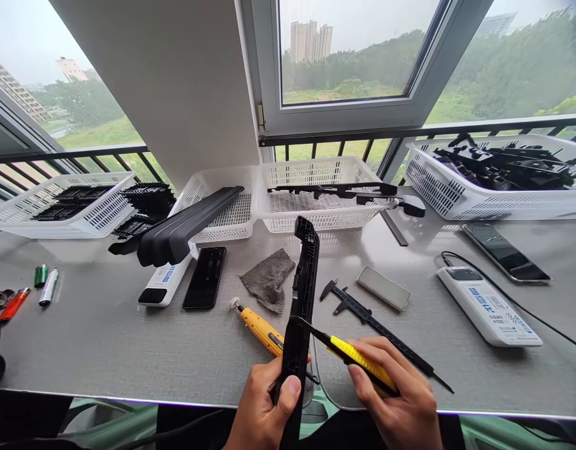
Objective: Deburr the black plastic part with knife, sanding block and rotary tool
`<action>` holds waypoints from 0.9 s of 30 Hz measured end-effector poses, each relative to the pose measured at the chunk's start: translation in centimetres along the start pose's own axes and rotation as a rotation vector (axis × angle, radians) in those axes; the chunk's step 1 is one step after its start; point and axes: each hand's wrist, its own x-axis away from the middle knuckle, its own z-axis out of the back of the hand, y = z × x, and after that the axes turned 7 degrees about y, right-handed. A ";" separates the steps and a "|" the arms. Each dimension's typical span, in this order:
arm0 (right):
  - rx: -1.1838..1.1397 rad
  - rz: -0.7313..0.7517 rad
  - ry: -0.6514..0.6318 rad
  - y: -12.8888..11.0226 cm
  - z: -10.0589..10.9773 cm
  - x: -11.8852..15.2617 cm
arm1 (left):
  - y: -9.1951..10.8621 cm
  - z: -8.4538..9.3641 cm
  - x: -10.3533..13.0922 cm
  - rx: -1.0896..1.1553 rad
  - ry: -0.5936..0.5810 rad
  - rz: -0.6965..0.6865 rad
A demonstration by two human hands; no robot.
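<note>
My left hand [264,406] is clasping the near end of a long, ribbed black plastic part [307,265], thumb pressing along its face; the part is rising out of my grip and away from me toward an angled far end. My right hand [400,400] is gripping a yellow-and-black utility knife [365,362], fingers curling over the textured handle, its dark blade slanting leftward to the part just beyond my left hand. Behind, a yellow rotary tool [260,328] is lying on the grey table [114,356] near a rumpled, coarse cloth [268,278]; a slim black caliper [377,324] is lying to the right. Farther off, smooth, dark, elongated covers [180,231] are resting across a perforated white basket [227,232].
</note>
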 end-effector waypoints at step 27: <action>-0.021 -0.038 -0.032 0.0 -2.8 3.2 | -2.0 -0.6 -0.3 0.263 -0.094 -0.052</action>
